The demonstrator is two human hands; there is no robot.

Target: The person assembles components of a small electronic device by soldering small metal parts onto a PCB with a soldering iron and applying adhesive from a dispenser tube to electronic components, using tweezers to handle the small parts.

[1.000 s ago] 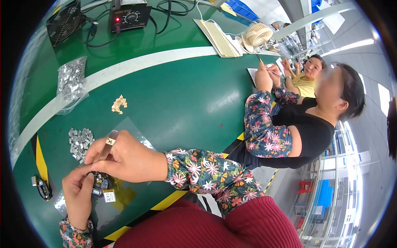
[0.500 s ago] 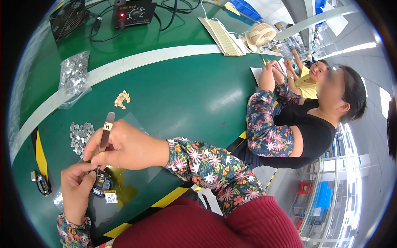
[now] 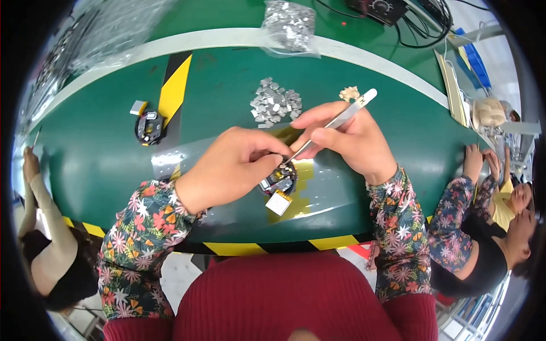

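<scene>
On a clear film sheet [image 3: 335, 193] lies a small round black electronic module [image 3: 287, 184], its inner circuitry exposed. A white battery [image 3: 278, 203] with a yellow edge hangs off its near side. My left hand [image 3: 227, 170] grips the module's far left rim with thumb and fingers. Closed around metal tweezers [image 3: 344, 116], my right hand [image 3: 355, 142] brings their tips down to the module's far edge, by my left fingertips. Whether the tips hold a tiny part is too small to tell.
Beyond my hands are a pile of small grey metal pieces [image 3: 276, 103] and a smaller tan pile [image 3: 349, 93]. A second round module [image 3: 149, 127] sits to the left near yellow-black tape [image 3: 175, 94]. A bag of metal pieces [image 3: 289, 25] lies behind. Co-workers sit on both sides.
My view has swung left, bringing the second module and the left co-worker further into sight. Both hands remain at the module, the tweezers now slanting to the upper right.
</scene>
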